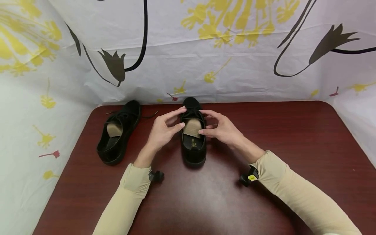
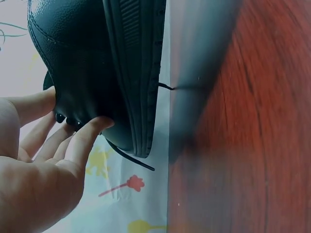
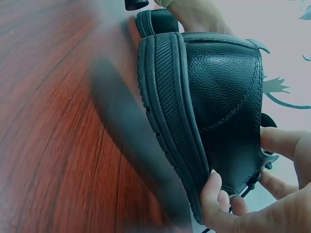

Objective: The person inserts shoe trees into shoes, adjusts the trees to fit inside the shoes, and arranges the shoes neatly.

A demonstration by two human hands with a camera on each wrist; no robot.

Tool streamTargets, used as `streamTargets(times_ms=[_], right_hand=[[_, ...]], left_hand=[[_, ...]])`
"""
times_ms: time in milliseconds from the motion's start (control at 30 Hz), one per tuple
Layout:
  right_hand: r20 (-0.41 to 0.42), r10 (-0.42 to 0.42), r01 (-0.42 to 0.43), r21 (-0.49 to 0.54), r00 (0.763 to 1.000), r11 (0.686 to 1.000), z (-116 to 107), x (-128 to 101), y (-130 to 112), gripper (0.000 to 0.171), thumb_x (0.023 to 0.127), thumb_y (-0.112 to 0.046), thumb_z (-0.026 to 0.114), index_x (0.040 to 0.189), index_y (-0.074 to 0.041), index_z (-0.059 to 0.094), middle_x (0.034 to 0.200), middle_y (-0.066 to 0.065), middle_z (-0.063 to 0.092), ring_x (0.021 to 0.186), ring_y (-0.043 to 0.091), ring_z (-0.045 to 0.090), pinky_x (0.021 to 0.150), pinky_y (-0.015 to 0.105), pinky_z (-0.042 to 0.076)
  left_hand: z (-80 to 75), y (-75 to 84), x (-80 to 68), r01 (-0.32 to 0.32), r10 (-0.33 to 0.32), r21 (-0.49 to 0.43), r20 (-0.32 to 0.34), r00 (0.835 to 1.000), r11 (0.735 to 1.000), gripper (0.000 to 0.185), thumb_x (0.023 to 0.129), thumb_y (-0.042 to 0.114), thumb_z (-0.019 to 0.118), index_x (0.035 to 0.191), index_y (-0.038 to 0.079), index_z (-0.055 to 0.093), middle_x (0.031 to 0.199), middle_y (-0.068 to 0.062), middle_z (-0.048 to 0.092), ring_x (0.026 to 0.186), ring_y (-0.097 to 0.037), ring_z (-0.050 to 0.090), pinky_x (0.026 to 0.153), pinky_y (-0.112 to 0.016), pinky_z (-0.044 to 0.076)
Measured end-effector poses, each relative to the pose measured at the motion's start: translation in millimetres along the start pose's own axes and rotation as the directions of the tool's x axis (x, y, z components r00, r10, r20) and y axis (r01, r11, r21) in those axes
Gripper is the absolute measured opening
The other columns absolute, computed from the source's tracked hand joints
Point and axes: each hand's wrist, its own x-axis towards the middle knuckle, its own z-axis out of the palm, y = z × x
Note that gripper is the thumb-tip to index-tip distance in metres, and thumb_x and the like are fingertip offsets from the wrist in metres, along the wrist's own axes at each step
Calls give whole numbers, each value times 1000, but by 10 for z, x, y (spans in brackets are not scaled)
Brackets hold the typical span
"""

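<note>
A black lace-up shoe [image 1: 194, 157] stands on the table with its toe pointing to the back. A tan piece, perhaps the tongue lining, [image 1: 192, 127] shows in its opening, above a dark insole with gold lettering. From the left side my left hand [image 1: 162, 129] holds the upper, thumb at the opening's rim and fingers near the laces. My right hand [image 1: 224, 130] grips the opposite side, its thumb at the rim and other fingers along the outer wall. Both wrist views show fingertips pressed against the shoe's dark leather side [image 2: 80, 63].
A second black shoe [image 1: 113, 151] stands to the left, tilted toward the right at its toe, with loose lace ends spread beside it. The reddish-brown table [image 1: 293, 156] meets a white cloth [image 1: 164, 78] printed with flowers at the back and sides.
</note>
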Motion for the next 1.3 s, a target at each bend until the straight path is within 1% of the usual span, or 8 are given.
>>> streamTargets(times_ms=[233,333,467,567,833,933,1067,1300], right_hand=[[6,22,-22,27,1000,999,122,81,-13,71,85,0,76,148,-14,46,130,19,49,101,33,65,81,56,55],[8,19,-20,39,1000,999,189,105,-15,70,85,0,76,147,-15,46,130,19,49,100,33,65,80,55,56],[1,5,-5,55,1000,998,287,133,-11,70,84,2,77,146,-15,48,129,19,49,96,32,67,80,55,56],[-8,-5,6,63,1000,998,353,154,-3,71,84,3,77,146,-15,48,129,19,49,92,31,67,80,55,56],[-20,-19,19,3,1000,1000,480,210,-10,73,83,0,78,147,-16,47,131,18,48,93,29,66,79,50,57],[-16,-23,23,10,1000,1000,520,236,-19,73,83,0,79,146,-17,48,131,18,48,93,30,66,79,53,57],[-2,-11,11,32,1000,999,575,264,-23,73,83,-1,79,147,-17,47,131,18,46,93,31,65,79,54,56],[-1,-14,14,-1,1000,1000,678,335,-4,72,84,-3,79,147,-20,48,132,17,45,97,34,65,79,52,57]], left_hand=[[-105,-9,-26,9,-9,-21,-5,1000,1000,46,89,-15,63,134,-9,57,141,-23,53,135,-28,47,108,-52,37],[-168,-112,-30,5,-5,-9,-11,1000,1000,47,90,-15,63,135,-7,57,142,-22,53,135,-26,47,107,-50,39],[-264,-277,-38,3,-3,11,-24,1000,1000,48,90,-13,63,136,0,59,143,-15,54,135,-20,48,108,-45,40],[-322,-321,-62,4,-3,22,-28,1000,1000,48,91,-11,63,136,4,61,143,-8,55,133,-17,49,108,-41,41],[-430,-319,-115,-17,18,37,-35,999,999,46,92,-11,62,136,1,60,144,-15,53,134,-15,49,109,-37,39],[-468,-307,-135,-5,7,45,-45,999,999,47,92,-11,62,137,2,60,144,-12,54,134,-13,49,109,-35,39],[-520,-320,-165,11,-9,45,-47,999,999,48,93,-10,62,139,4,58,145,-13,53,134,-15,48,108,-36,41],[-628,-317,-229,42,-39,55,-46,998,998,48,94,-9,61,140,6,58,148,-11,50,135,-15,47,106,-32,42]])
